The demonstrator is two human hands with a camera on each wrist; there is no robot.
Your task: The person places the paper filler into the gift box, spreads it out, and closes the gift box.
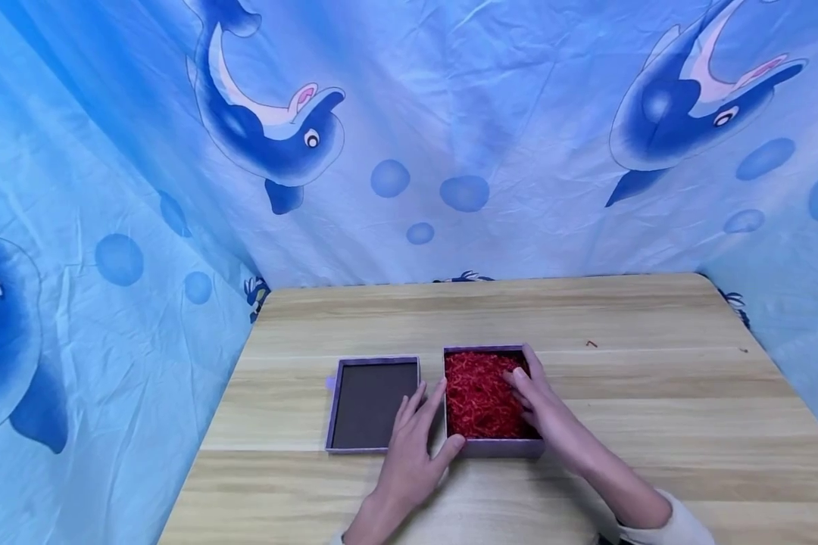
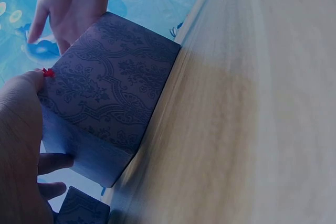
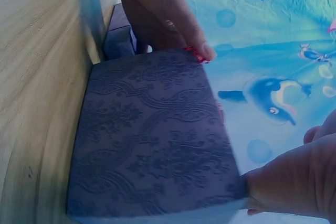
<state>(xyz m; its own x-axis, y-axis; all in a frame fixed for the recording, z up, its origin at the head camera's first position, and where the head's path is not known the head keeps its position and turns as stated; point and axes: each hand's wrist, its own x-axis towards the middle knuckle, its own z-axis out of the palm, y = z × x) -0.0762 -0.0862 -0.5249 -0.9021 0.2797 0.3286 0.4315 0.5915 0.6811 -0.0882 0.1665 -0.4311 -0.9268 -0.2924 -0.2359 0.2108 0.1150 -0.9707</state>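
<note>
A square box (image 1: 494, 448) with dark patterned outer walls holds crinkled red paper shreds (image 1: 480, 393). Beside its left wall lies my left hand (image 1: 412, 454), fingers extended and thumb at the near left corner. In the left wrist view, that thumb touches the box rim by a red shred (image 2: 48, 72). My right hand (image 1: 552, 416) is at the right wall, one finger along the outside and others reaching over the shreds inside. Whether those fingertips pinch any shreds is hidden. The right thumb (image 3: 283, 184) shows near the box corner in the right wrist view.
A shallow lid (image 1: 375, 405) with a dark inside lies left of the box, partly behind the left hand. One loose red shred (image 1: 591, 344) lies on the wooden table (image 1: 654, 393) at the right. Blue dolphin-print curtains (image 1: 450, 113) border the table.
</note>
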